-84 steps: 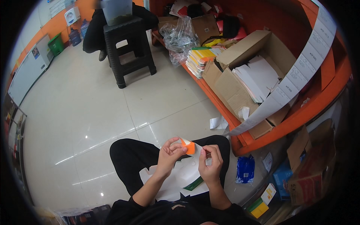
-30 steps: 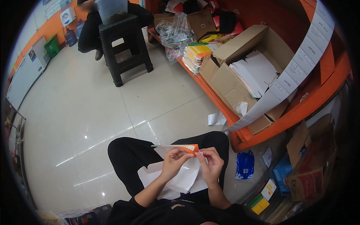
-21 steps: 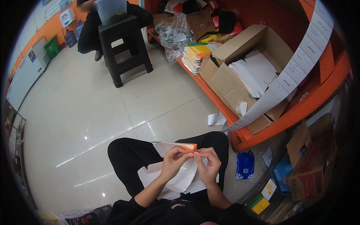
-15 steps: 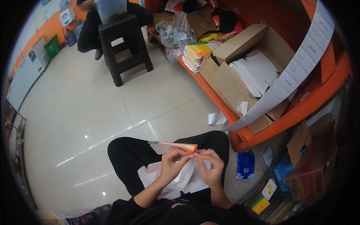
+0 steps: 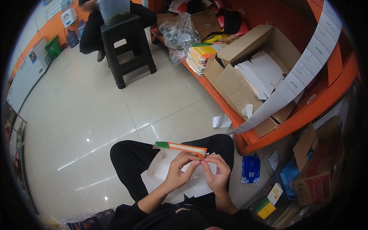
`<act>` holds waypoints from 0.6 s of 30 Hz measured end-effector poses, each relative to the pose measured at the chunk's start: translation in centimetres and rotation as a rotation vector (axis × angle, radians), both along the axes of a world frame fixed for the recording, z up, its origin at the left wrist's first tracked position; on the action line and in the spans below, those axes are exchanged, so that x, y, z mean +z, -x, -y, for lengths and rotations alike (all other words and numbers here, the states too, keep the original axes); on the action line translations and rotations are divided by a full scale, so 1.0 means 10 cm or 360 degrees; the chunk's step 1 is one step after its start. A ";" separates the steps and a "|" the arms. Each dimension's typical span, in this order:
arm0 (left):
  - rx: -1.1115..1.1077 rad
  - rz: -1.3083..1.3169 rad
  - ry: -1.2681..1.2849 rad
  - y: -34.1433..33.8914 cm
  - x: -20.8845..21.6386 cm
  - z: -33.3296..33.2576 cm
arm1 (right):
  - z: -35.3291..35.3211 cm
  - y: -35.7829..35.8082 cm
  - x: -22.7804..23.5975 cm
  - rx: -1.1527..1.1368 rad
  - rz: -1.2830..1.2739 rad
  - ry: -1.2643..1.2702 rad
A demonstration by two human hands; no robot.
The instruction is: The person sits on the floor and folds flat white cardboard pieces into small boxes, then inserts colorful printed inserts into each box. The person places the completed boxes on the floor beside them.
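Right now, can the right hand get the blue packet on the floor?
Probably yes: nothing covers the blue packet; only the right leg lies between, though the right hand pinches the orange-edged card.

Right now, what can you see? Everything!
card: one, orange, green and white, held
sheets: uncounted, white, lap
stool: one, black, far floor
tub: one, clear, on stool
person: one, dark-clothed, behind stool
bin: one, green, far left
jugs: two, blue, by bin
shelf: one, orange, right
plastic: one heap, clear, shelf edge
cartons: one stack, orange-white, on shelf
open box: one, brown, on shelf
papers: several, white, in open box
label strip: one, white, across shelf
packet: one, blue, floor right
boxes: several, mixed colours, lower right
left hand, right hand: one each, bare, on card
legs: two, black, crossed
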State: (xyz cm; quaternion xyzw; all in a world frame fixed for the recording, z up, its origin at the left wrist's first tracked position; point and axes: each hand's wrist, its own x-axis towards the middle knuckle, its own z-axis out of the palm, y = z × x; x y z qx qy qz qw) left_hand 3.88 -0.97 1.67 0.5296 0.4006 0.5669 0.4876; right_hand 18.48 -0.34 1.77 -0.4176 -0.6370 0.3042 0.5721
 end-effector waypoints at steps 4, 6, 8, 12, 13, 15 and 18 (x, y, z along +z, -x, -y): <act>-0.0188 -0.0144 0.0067 0.05 -0.09 0.06 | 0.01 -0.02 -0.05 0.0004 0.0022 -0.0014; -0.0258 -0.0302 -0.0034 0.06 -0.07 0.07 | -0.04 -0.05 -0.12 0.0005 -0.0012 0.0039; -0.0285 -0.0613 -0.0096 0.09 0.09 0.07 | -0.11 -0.09 -0.20 -0.0023 -0.0089 0.0152; -0.0657 -0.0826 -0.0242 0.31 0.57 0.36 | -0.21 -0.24 -0.37 -0.0063 -0.0025 0.0286; -0.0723 -0.0686 -0.0364 0.41 0.58 0.39 | -0.23 -0.28 -0.39 -0.0088 -0.0007 0.0305; -0.0859 -0.0412 -0.0607 0.59 0.60 0.41 | -0.23 -0.34 -0.39 -0.0091 0.0001 0.0321; -0.0404 -0.0751 -0.0329 0.60 0.37 0.16 | -0.23 -0.33 -0.39 -0.0008 -0.0043 0.0331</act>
